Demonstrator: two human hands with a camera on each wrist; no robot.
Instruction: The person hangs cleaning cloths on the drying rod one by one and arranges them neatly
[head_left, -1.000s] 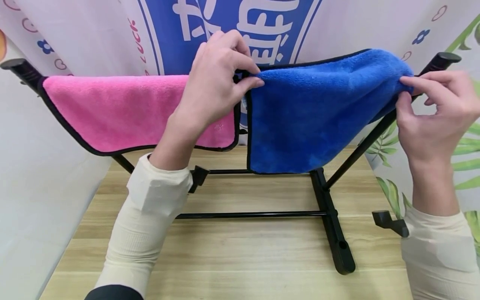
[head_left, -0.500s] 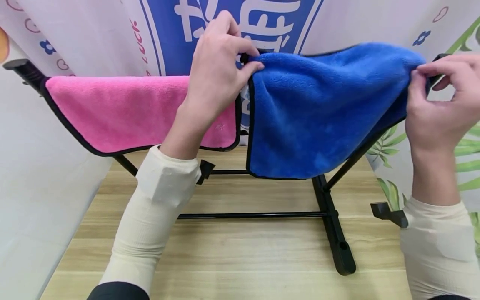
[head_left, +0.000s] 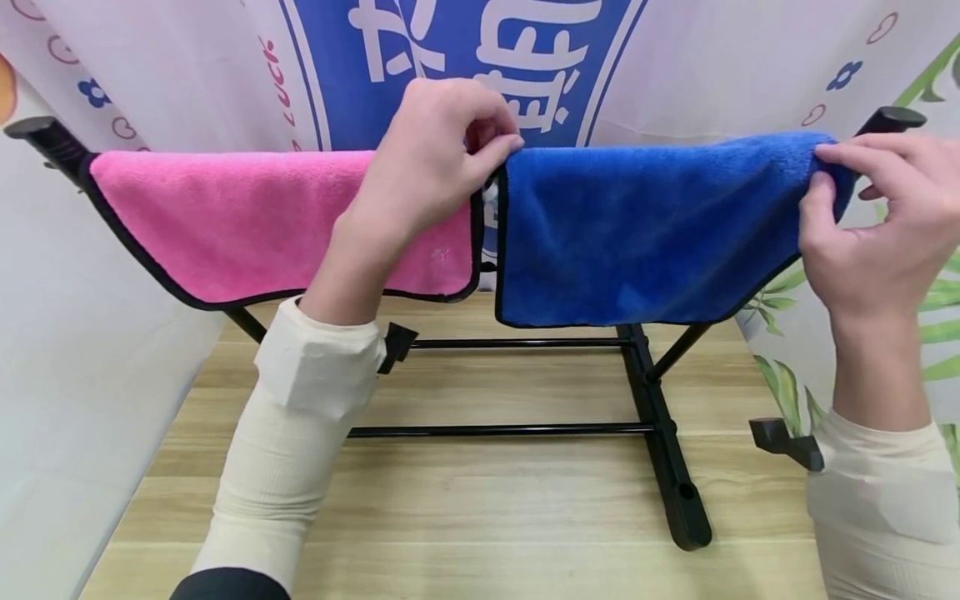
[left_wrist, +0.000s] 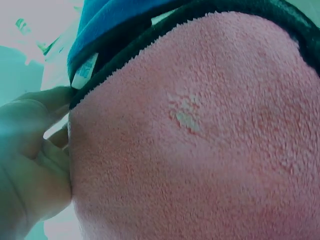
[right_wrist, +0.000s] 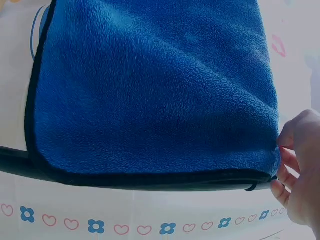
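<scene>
A blue towel (head_left: 645,233) with black edging hangs folded over the top of a black rack, right of a pink towel (head_left: 225,225). My left hand (head_left: 438,158) pinches the blue towel's upper left corner; its wrist passes in front of the pink towel. At the upper right corner, my right hand (head_left: 877,208) pinches the blue towel between thumb and fingers. The right wrist view shows that hand (right_wrist: 302,165) at the fold's end. In the left wrist view, the pink towel (left_wrist: 200,125) fills most of the picture, hiding part of the left hand (left_wrist: 35,155).
The black rack (head_left: 667,417) stands on a wooden tabletop (head_left: 487,508), its foot pointing toward me on the right. Its capped upright ends (head_left: 892,118) rise beside the towels. A printed curtain (head_left: 690,67) hangs close behind.
The blue towel was lifted and bunched, then came down over the rack's top, its upper edge now nearly level and its front flatter. Both hands rose, then lowered with it. The pink towel stayed put.
</scene>
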